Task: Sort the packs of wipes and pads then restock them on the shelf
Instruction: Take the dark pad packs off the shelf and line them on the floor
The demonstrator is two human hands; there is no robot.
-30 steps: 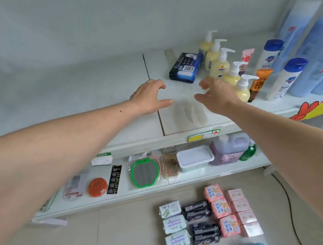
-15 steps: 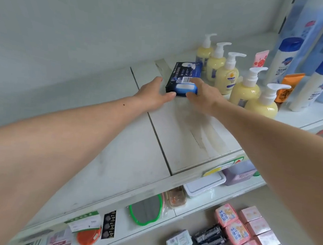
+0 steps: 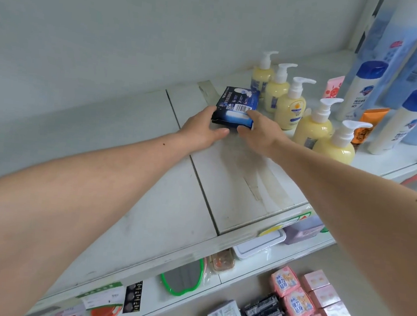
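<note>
You hold the dark blue pack [image 3: 234, 107] between both hands at the back of the shelf [image 3: 148, 198], at about 12 o'clock from you. Your left hand [image 3: 202, 129] takes its left end and your right hand [image 3: 260, 131] its right end; the fingers of both are curled around the edges of the pack, I think to keep it level and straight. It sits just at 9 o'clock of the row of yellow pump bottles [image 3: 313, 126], probably to begin a tidy line there. The other packs, pink [image 3: 290, 301], black [image 3: 263, 311] and pale [image 3: 224, 315], lie in sorted rows on the floor at 5 o'clock, waiting for restocking.
</note>
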